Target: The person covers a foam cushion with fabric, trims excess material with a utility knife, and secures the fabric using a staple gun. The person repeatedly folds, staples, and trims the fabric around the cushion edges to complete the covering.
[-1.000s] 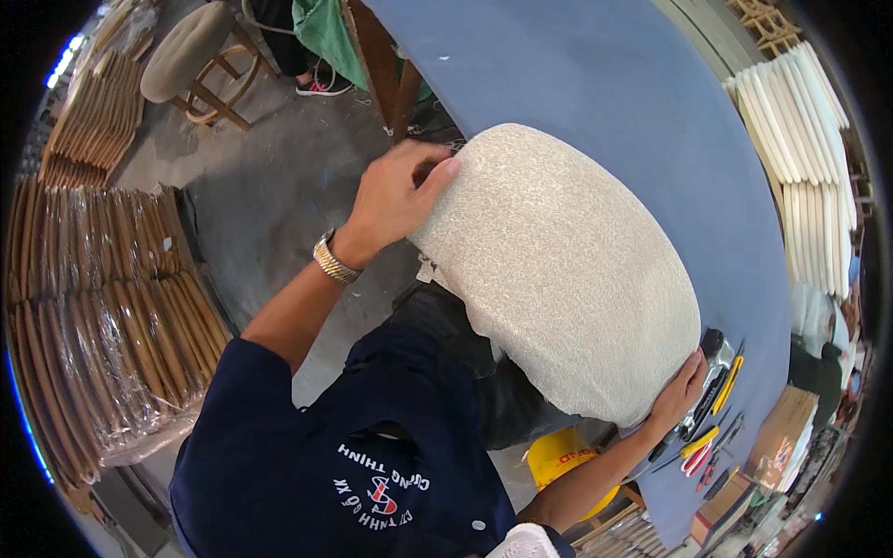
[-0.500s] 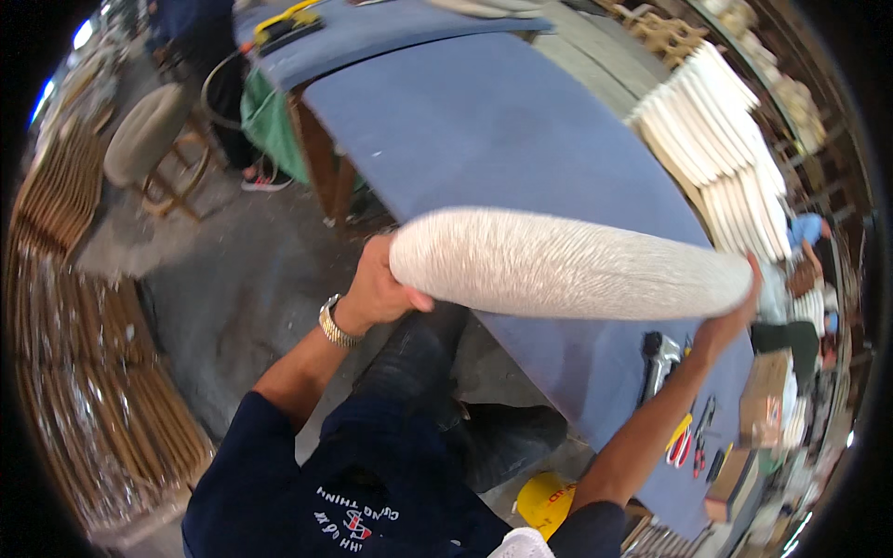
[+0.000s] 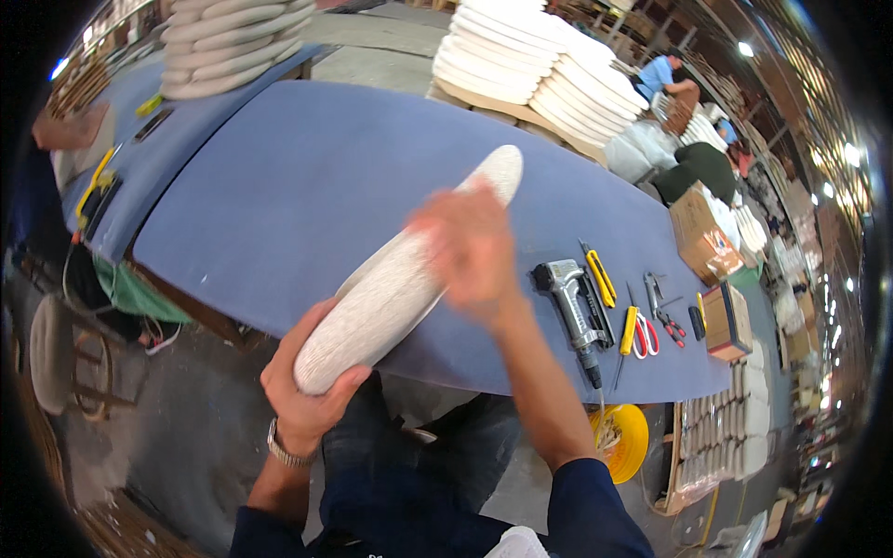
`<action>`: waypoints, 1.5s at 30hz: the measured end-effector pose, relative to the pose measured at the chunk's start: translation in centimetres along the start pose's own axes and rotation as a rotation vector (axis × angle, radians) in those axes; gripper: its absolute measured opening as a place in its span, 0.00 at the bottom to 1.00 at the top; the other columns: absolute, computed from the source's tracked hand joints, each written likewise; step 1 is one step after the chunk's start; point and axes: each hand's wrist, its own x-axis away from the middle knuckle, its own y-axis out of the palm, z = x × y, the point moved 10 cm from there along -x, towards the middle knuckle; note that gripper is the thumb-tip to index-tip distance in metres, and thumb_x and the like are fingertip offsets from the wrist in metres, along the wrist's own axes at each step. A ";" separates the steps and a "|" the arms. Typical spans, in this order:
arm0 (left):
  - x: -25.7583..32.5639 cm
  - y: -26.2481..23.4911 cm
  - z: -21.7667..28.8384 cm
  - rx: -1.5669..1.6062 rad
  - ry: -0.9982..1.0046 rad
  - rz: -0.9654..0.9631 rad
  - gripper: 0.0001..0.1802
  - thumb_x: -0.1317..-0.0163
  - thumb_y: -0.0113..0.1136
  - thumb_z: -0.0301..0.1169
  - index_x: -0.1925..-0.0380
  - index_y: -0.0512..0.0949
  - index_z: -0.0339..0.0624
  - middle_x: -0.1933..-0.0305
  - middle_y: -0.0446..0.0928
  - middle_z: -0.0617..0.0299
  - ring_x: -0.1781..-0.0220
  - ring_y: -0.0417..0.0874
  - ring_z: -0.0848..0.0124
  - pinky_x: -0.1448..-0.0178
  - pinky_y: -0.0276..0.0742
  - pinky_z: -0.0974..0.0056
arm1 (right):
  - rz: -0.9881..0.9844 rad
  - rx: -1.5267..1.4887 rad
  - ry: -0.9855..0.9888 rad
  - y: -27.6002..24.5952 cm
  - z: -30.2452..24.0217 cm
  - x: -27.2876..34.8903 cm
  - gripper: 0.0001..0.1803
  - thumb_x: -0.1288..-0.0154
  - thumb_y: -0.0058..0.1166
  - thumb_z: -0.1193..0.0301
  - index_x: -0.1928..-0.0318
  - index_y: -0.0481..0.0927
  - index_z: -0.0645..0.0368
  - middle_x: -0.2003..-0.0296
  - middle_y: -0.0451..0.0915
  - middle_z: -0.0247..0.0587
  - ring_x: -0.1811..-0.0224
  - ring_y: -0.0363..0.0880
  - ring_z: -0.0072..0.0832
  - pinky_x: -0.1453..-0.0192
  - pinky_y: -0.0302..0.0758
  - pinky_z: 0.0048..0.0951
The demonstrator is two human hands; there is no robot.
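Observation:
A padded seat cushion in cream ribbed fabric [image 3: 367, 312] is held edge-on, tilted, above the near side of a blue-covered table [image 3: 270, 177]. My left hand [image 3: 299, 414] grips its lower end, thumb on one side and fingers on the other. Over the cushion's upper half is my right hand [image 3: 470, 256], smeared by motion, so its fingers cannot be made out. To the right of that arm lie a pneumatic staple gun [image 3: 569, 302], a yellow cutter knife [image 3: 601, 279], a yellow-handled screwdriver [image 3: 628, 330], red-handled scissors [image 3: 645, 337] and pliers [image 3: 665, 312].
White cushions [image 3: 502, 56] are stacked beyond the table, with a pale stack [image 3: 228, 46] at far left. Cardboard boxes [image 3: 702, 237] stand right. A yellow bucket [image 3: 623, 451] sits below the near edge. One co-worker [image 3: 656, 76] bends at the back; another person [image 3: 37, 214] stands left.
The cushion has swung from lying across my view to a steep tilt. My left hand has kept its end; the right has come off the far end to the cushion's upper half.

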 end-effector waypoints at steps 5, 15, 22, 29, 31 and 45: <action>2.3 -0.5 -1.6 0.033 -0.014 0.017 0.46 0.45 0.78 0.46 0.37 0.69 0.22 0.43 0.81 0.35 0.40 0.84 0.52 0.36 0.78 0.53 | -0.073 -0.095 -0.159 1.6 -7.6 0.4 0.16 0.38 0.62 0.54 0.61 0.84 0.54 0.60 0.83 0.35 0.52 0.81 0.33 0.29 0.66 0.48; 4.3 -1.5 -4.1 -0.028 -0.012 0.111 0.49 0.45 0.78 0.50 0.36 0.68 0.23 0.42 0.80 0.35 0.42 0.85 0.50 0.37 0.79 0.54 | 0.213 -0.481 0.520 2.7 20.7 0.8 0.27 0.20 0.38 0.54 0.52 0.88 0.59 0.37 0.77 0.46 0.35 0.73 0.35 0.21 0.54 0.40; 8.7 -2.4 -12.7 -0.052 -0.295 0.292 0.43 0.33 0.66 0.47 0.31 0.62 0.25 0.34 0.71 0.42 0.38 0.77 0.57 0.32 0.69 0.55 | 0.351 -0.503 1.039 8.0 30.5 12.7 0.30 0.23 0.46 0.48 0.41 0.81 0.62 0.42 0.80 0.49 0.42 0.78 0.34 0.35 0.70 0.36; 8.4 -9.5 -18.8 0.236 -0.955 0.232 0.31 0.21 0.45 0.47 0.38 0.72 0.25 0.42 0.79 0.48 0.45 0.81 0.65 0.41 0.75 0.61 | -0.052 -0.110 0.846 -3.4 12.9 11.9 0.21 0.26 0.56 0.59 0.46 0.82 0.65 0.57 0.85 0.41 0.54 0.81 0.28 0.47 0.75 0.28; 7.2 -9.7 -19.1 0.122 -0.963 0.095 0.32 0.21 0.46 0.49 0.38 0.72 0.26 0.41 0.78 0.48 0.46 0.81 0.65 0.42 0.76 0.61 | -0.090 0.001 0.987 -6.1 9.6 16.3 0.22 0.28 0.57 0.57 0.48 0.83 0.64 0.60 0.86 0.49 0.59 0.83 0.37 0.50 0.77 0.33; 5.9 -10.1 -18.4 0.009 -1.052 -0.048 0.38 0.21 0.44 0.52 0.29 0.63 0.28 0.31 0.71 0.44 0.37 0.79 0.59 0.36 0.76 0.57 | 0.376 -1.423 1.475 6.0 -2.5 28.5 0.24 0.21 0.50 0.54 0.57 0.81 0.66 0.66 0.85 0.44 0.71 0.83 0.26 0.65 0.81 0.26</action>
